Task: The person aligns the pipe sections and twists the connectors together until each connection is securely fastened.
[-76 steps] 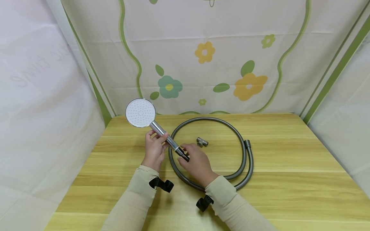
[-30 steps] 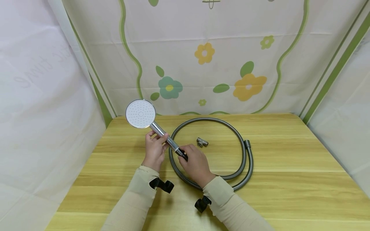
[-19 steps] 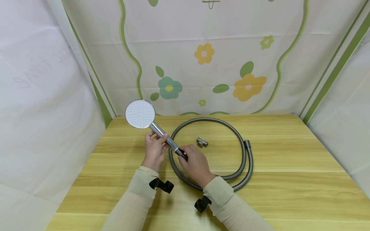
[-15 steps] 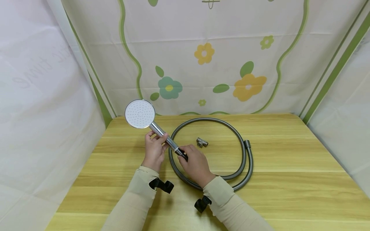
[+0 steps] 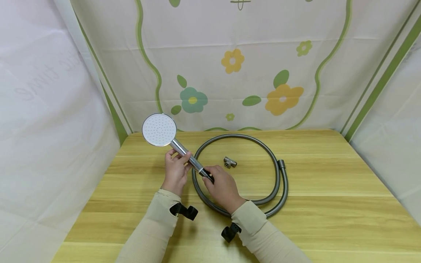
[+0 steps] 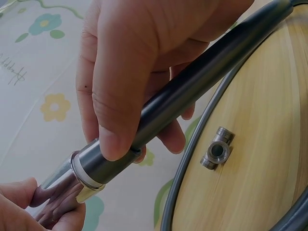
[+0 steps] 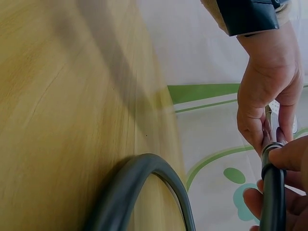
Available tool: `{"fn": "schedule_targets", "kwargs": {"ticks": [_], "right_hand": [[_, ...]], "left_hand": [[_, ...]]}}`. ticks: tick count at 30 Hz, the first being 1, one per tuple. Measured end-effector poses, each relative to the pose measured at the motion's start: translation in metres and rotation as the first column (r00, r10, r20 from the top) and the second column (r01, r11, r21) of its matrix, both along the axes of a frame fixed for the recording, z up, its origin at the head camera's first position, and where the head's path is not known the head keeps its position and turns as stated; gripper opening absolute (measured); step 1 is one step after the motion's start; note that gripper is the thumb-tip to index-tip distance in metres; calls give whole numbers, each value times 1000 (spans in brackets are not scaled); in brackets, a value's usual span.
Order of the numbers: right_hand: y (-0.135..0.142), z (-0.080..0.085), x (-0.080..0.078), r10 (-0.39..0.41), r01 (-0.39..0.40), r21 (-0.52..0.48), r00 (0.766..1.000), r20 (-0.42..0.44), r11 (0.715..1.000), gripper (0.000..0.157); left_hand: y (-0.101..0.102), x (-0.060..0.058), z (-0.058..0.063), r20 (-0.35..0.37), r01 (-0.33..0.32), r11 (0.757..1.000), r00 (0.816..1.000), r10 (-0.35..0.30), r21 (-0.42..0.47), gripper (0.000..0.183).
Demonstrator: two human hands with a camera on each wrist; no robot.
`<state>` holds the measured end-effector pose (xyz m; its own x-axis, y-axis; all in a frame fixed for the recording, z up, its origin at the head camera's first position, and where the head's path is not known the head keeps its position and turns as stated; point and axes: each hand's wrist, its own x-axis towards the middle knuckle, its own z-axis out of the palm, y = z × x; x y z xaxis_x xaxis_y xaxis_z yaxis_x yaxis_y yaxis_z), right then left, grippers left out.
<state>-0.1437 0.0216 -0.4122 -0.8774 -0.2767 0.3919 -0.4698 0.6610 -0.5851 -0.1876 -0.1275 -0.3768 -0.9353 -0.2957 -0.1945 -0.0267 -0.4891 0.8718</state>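
Observation:
My left hand (image 5: 175,170) grips the chrome handle of a hand shower head (image 5: 159,129), holding it tilted above the table with its white nozzle face toward the head camera. At the handle's lower end, my right hand (image 5: 223,188) pinches the dark end connector (image 6: 103,163) of a grey shower hose (image 5: 236,135) between thumb and fingers. In the left wrist view the connector meets the handle, and a thin white ring (image 6: 86,173) shows at the joint. Whether the threads are engaged is hidden. The rest of the hose lies looped on the table.
Inside the hose loop lies a small metal tee fitting (image 5: 230,162). The hose's other end connector (image 5: 281,164) rests at the right of the loop. Flower-printed cloth (image 5: 250,65) stands behind the wooden table (image 5: 335,219), with white cloth on both sides.
Since the oldest frame, my right hand has shifted slightly up and left, its fingers closer round the hose connector. The left hand and shower head stay almost still.

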Motion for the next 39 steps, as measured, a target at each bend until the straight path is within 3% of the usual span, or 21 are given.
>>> {"fn": "schedule_targets", "kwargs": {"ticks": [12,39], "right_hand": [[1,2,-2,23,-19,-31,993,112,999,33],[2,8,-2,43,-25,-89,977,210,996,34]], "left_hand": [[0,0,2,1,3,1000,1000,-3,3,49],[0,1,4,-1,28,999,1000,-28,17,47]]}}
